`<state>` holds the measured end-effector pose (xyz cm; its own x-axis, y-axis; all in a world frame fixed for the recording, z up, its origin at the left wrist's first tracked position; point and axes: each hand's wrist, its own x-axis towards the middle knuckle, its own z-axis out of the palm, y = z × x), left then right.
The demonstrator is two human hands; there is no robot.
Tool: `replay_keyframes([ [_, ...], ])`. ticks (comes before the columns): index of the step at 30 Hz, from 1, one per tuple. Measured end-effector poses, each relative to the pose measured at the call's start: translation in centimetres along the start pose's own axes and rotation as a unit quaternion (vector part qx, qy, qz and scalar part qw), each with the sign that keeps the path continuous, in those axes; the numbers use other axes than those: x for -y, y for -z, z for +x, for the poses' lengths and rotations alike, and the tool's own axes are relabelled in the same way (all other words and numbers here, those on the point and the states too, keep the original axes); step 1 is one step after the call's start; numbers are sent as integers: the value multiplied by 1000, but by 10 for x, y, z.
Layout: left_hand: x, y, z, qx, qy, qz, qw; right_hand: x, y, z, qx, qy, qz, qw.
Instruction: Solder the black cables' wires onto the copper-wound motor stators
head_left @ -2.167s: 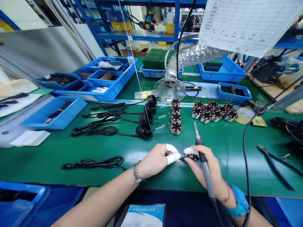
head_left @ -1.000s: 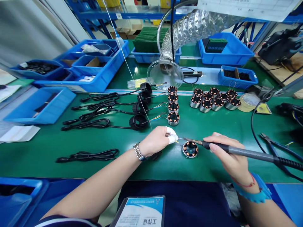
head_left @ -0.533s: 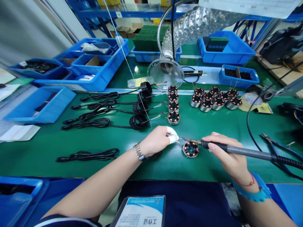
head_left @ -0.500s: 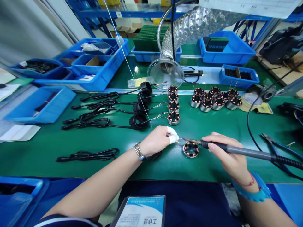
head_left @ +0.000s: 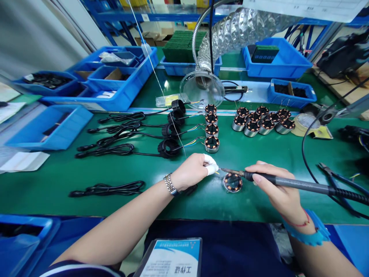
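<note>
My right hand (head_left: 278, 188) is closed around the grey and black handle of a soldering iron (head_left: 302, 184). The iron's tip points left, meeting thin wire ends beside my left hand's fingertips. With white covers on its fingertips, my left hand (head_left: 194, 171) pinches thin wires; a yellow one pokes out below. A fine strand of solder wire (head_left: 164, 94) hangs from above and runs down to that hand. Just below the iron's tip, a ring-shaped motor stator (head_left: 232, 182) with copper windings lies on the green mat. A black cable end (head_left: 191, 189) is mostly hidden under my left wrist.
Several stators (head_left: 211, 143) stand in a column beside black caps with cables (head_left: 168, 148). More stators (head_left: 266, 125) cluster at the back right. A fume hose (head_left: 230, 36) ends in a clear hood. Pliers (head_left: 331, 175) lie right; blue bins (head_left: 52, 130) stand left; one coiled cable (head_left: 106, 189) lies nearer.
Almost nothing differs. Both hands keep their places, with the iron's tip at the wire ends, and the stator has not visibly moved.
</note>
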<state>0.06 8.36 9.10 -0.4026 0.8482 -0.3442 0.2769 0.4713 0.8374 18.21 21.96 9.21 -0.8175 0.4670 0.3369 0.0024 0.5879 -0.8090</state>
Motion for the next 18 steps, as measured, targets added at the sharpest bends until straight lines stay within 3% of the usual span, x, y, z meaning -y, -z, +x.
replay_keyframes([
  [18, 1, 0, 1, 12, 2, -9, 1000, 2, 3, 1, 5, 1, 12, 1000],
])
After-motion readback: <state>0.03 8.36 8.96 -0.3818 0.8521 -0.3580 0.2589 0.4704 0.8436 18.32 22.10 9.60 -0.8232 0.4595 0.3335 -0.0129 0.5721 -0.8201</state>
